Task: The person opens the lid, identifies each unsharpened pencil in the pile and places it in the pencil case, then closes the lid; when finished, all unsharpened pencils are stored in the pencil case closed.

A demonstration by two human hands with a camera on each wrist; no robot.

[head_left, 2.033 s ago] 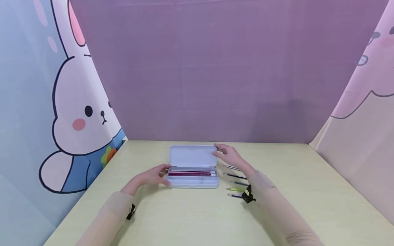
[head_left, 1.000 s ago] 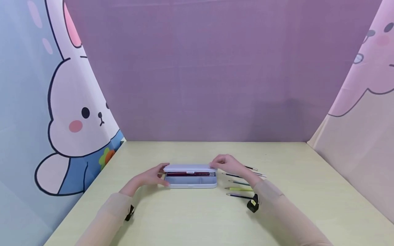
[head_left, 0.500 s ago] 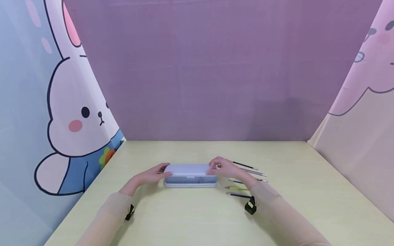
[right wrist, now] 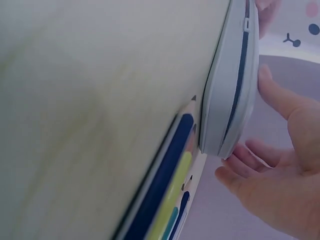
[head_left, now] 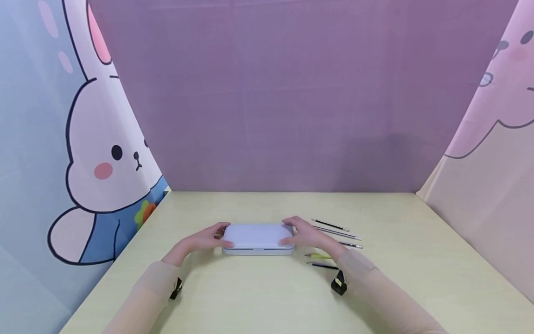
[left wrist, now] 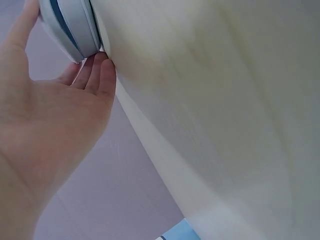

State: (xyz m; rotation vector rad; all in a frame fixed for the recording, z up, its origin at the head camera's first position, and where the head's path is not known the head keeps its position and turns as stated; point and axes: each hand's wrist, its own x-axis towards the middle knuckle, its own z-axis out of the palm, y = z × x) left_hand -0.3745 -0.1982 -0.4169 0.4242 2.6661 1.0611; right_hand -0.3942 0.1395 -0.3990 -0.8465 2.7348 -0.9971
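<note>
A pale lavender-white pencil case (head_left: pixel 258 235) lies flat on the table with its lid down, and what is inside is hidden. A thin dark gap runs between lid and base in the right wrist view. My left hand (head_left: pixel 205 238) grips the case's left end, thumb on the lid's front corner and fingers behind. At the other end my right hand (head_left: pixel 308 233) holds it likewise, its thumb (right wrist: pixel 280 95) pressing on the lid. In the left wrist view the left fingers (left wrist: pixel 95 75) curl at the case's end.
Several pencils lie right of the case, partly under my right forearm: a black one (head_left: pixel 330 225), a yellow-green one (head_left: pixel 318 255) and a dark blue one (head_left: pixel 322 265) among them. A purple cloth (head_left: pixel 267 93) hangs behind the table (head_left: pixel 258 297), with cartoon-printed curtains at both sides.
The pencil case's lid has swung from standing open down onto the base, covering the dark red pencils inside. My right hand came forward and down with it; my left thumb moved onto the lid.
</note>
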